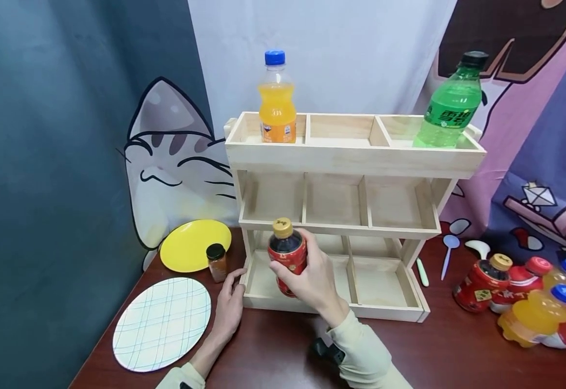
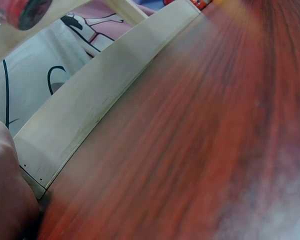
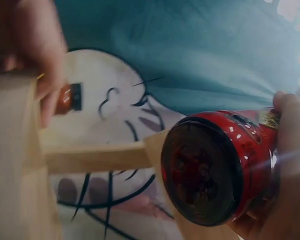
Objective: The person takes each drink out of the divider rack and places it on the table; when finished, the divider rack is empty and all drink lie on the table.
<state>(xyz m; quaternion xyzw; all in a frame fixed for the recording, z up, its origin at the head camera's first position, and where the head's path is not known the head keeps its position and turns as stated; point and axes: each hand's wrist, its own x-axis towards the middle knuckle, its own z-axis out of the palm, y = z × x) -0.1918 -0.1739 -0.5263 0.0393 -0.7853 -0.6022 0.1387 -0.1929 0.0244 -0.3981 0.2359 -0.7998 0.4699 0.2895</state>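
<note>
My right hand (image 1: 314, 275) grips a small bottle of dark drink (image 1: 288, 251) with a red label and gold cap. It holds the bottle nearly upright in front of the lower left compartments of a three-tier wooden shelf (image 1: 356, 162). In the right wrist view, the base of that bottle (image 3: 202, 172) faces the camera. My left hand (image 1: 229, 308) rests against the shelf's lower left front corner, its fingers touching the wood. An orange soda bottle (image 1: 277, 108) stands in the top left compartment, and a green soda bottle (image 1: 450, 105) leans in the top right one.
A small jar with a black lid (image 1: 216, 262), a yellow plate (image 1: 193, 246) and a white checked plate (image 1: 163, 324) are left of the shelf. Several bottles cluster at right, including another gold-capped bottle (image 1: 482, 283). A blue spoon (image 1: 448, 254) and light green handle (image 1: 422, 273) lie nearby.
</note>
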